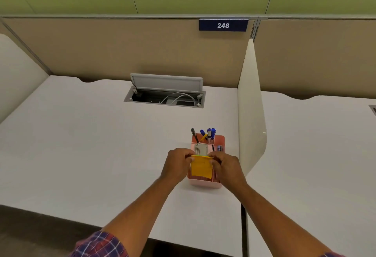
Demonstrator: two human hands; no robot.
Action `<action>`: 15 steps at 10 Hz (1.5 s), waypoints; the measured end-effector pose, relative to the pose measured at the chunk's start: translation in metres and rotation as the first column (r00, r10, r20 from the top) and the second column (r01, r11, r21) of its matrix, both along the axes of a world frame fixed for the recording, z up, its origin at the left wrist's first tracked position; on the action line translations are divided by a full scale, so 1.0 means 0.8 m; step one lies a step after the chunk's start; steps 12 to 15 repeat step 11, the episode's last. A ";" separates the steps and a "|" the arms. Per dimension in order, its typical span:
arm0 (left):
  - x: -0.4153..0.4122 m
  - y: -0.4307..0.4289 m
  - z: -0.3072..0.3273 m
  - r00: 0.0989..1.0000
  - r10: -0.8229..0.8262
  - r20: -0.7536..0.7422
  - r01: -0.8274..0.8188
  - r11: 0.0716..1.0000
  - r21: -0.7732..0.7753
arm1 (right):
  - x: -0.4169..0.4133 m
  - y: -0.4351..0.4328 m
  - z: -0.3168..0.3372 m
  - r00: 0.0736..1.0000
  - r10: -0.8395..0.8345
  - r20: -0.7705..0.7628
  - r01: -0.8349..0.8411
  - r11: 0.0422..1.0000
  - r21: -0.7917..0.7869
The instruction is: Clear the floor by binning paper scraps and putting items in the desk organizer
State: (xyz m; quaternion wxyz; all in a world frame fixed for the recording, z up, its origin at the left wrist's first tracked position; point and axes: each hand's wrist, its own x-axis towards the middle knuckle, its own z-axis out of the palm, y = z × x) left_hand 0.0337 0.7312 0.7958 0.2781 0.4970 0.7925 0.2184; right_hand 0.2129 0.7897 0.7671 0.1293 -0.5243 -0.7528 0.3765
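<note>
A pink desk organizer [205, 184] stands on the white desk, right of centre. Blue pens [210, 133] and a black pen stick up from its back compartment, and a grey stapler [201, 149] sits in the middle one. Over its front compartment I hold a yellow sticky-note pad [201, 166] upright. My left hand [176, 163] pinches the pad's top left corner. My right hand [227, 167] pinches its top right corner. The pad's lower edge hangs inside or just above the front compartment; I cannot tell which.
A white divider panel [251, 114] rises just right of the organizer. An open cable hatch [165, 94] with wires lies at the back of the desk [91, 145]. Dark floor [30, 228] shows below the desk's front edge at bottom left.
</note>
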 end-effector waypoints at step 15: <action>-0.036 -0.025 -0.053 0.968 -0.206 -0.140 0.191 0.975 -0.117 | -0.028 -0.049 -0.040 0.958 -0.175 0.229 0.140 0.977 0.160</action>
